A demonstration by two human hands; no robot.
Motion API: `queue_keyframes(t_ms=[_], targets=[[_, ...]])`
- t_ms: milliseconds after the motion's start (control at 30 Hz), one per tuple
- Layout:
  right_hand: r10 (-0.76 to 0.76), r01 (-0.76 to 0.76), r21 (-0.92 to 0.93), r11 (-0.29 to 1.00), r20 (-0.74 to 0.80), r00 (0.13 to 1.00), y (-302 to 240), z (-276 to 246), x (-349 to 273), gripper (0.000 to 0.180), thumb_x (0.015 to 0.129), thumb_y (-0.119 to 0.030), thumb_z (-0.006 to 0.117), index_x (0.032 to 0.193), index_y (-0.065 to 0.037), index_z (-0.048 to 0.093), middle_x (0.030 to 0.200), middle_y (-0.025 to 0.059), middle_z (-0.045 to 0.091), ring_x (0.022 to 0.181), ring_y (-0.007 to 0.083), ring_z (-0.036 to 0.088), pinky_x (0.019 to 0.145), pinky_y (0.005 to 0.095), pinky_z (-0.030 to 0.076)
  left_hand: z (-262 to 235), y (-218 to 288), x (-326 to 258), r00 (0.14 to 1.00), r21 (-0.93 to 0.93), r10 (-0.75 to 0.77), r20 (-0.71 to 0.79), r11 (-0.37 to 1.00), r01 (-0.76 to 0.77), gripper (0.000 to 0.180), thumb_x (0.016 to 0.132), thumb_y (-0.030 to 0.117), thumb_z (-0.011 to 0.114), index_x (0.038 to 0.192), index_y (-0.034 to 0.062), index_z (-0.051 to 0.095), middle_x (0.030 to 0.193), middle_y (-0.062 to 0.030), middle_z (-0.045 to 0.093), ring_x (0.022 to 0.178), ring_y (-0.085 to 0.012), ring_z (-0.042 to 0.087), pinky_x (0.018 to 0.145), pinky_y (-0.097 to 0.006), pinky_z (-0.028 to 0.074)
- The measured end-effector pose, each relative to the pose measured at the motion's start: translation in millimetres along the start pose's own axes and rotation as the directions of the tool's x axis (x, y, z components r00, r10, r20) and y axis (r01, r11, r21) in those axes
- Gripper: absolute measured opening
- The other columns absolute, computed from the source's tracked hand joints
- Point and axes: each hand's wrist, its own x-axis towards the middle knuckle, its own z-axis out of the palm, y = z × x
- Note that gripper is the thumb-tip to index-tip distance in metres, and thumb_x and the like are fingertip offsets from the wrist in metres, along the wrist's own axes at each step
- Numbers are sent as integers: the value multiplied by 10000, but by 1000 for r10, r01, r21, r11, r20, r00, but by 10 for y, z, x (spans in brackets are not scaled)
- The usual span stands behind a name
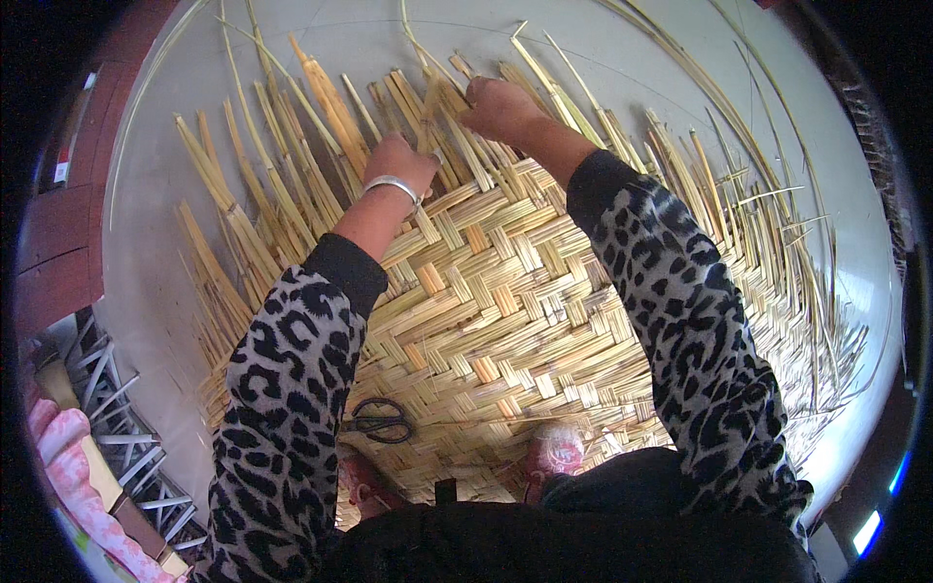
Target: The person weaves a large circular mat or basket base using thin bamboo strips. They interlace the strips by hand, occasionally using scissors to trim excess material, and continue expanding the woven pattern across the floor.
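A large mat [486, 301] of flat, straw-coloured split reed strips, woven in a diagonal pattern, lies in front of me. Loose reed strip ends [282, 185] fan out from its far edge. My left hand [403, 167], with a silver bangle at the wrist, is closed on reed strips at that edge. Farther out and to the right, my right hand [501, 109] is closed on reed strips too; its fingertips are partly hidden. Between the hands some strips cross and bend. Dark-handled scissors [382, 421] lie on the mat near my feet.
My shoes [554, 452] rest on the mat. Pale grey floor [146, 321] surrounds it, with long thin strips [671, 44] curving across the far right. Reddish-brown furniture [63, 223] stands at left, above a metal rack [136, 447] and pink cloth [73, 466].
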Motion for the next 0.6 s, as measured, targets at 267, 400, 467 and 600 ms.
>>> queue_keyframes(t_ms=[267, 400, 467, 600], targets=[[-11, 11, 31, 999, -2, 1000, 66, -9, -20, 273, 769, -250, 620, 880, -2, 650, 837, 235, 658, 872, 386, 657, 789, 461, 510, 120, -28, 171, 981, -336, -178, 82, 921, 195, 271, 803, 199, 746, 929, -23, 653, 797, -101, 662, 594, -184, 641, 520, -315, 525], [12, -12, -47, 999, -2, 1000, -9, -25, -47, 243, 791, -208, 599, 934, -16, 640, 881, 232, 659, 909, 383, 655, 801, 462, 514, 145, -156, 185, 995, -165, -93, 23, 982, 95, 372, 771, 295, 741, 912, -42, 668, 921, -243, 675, 859, -302, 684, 698, -392, 537], [-8, 4, -81, 997, -42, 999, -56, -26, -130, 227, 816, -195, 591, 969, -33, 637, 970, 226, 654, 946, 374, 649, 811, 461, 519, 181, -184, 184, 996, -3, -4, -91, 1000, 4, 385, 774, 332, 724, 913, -25, 683, 956, -250, 674, 925, -355, 664, 786, -417, 521], [-178, 148, -273, 951, -87, 980, -136, -53, -326, 205, 865, -180, 575, 1039, -93, 637, 1172, 193, 607, 1013, 348, 634, 819, 456, 532, 220, -192, 173, 996, 97, 2, -95, 995, 7, 413, 768, 365, 708, 953, -4, 687, 974, -258, 664, 976, -410, 625, 862, -446, 484]])
